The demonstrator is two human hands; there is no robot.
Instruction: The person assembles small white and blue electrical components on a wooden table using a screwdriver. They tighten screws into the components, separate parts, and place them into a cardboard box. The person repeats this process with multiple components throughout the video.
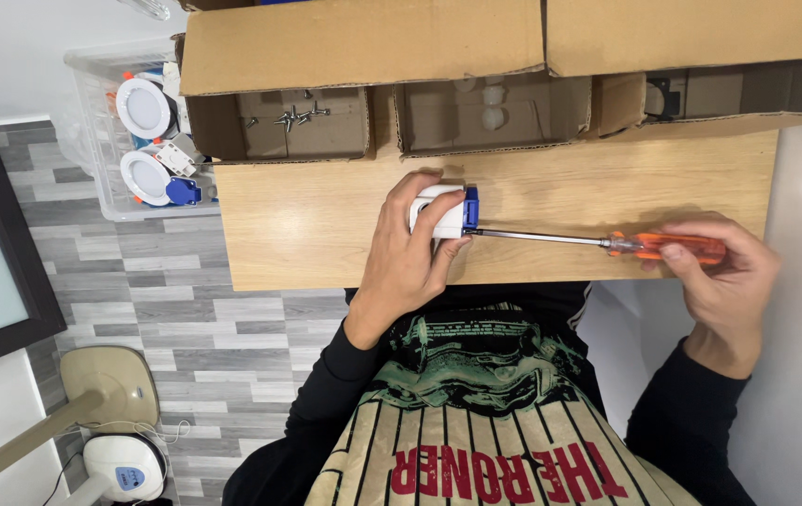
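1. The wooden counter (326, 215) is carrying the work, with three open cardboard boxes (363, 42) standing along its far edge; the first is holding loose screws (293, 117), the middle one small white parts, and the third a dark part I cannot make out.
2. A clear plastic bin (101, 141) is sitting on the floor beside the counter, holding round white downlight fittings (143, 108).
3. The left hand (410, 262) is pressing a small white electrical box with a blue end cap (446, 208) down on the counter near its front edge, the fingers wrapping closed over its top and side.
4. The right hand (724, 272) is gripping the orange handle of a long screwdriver (607, 242), fingers curling shut around it.
5. The screwdriver's steel shaft is lying almost level, its tip meeting the blue end of the box.
6. Judging by this, a screw at the blue end is being driven or loosened; the next move seems to call for keeping the tip seated, the shaft in line, and the box pinned firmly.
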